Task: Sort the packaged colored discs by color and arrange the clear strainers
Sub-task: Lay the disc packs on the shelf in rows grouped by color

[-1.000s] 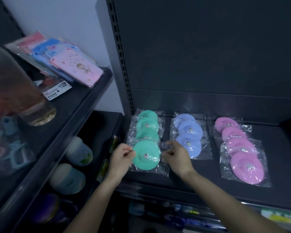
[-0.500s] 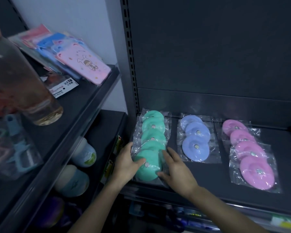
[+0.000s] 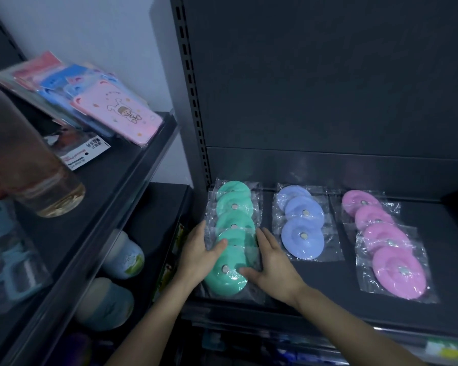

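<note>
Three overlapping rows of discs in clear bags lie on a dark shelf (image 3: 328,299). The green row (image 3: 234,207) is on the left, the blue row (image 3: 302,228) in the middle, the pink row (image 3: 386,241) on the right. My left hand (image 3: 198,249) presses the left side of the front green packet (image 3: 226,270), thumb on top. On the packet's right side lies my right hand (image 3: 273,262), flat, fingers spread, thumb on the disc. No clear strainers are in sight.
A second shelf unit stands at the left with pink and blue flat packs (image 3: 117,114), a clear jar (image 3: 37,165) close to the camera, and round containers (image 3: 122,254) lower down. A slotted upright post (image 3: 193,101) separates the units.
Both hands laid the front green packet down onto the green row and now press its sides. The camera has moved slightly closer.
</note>
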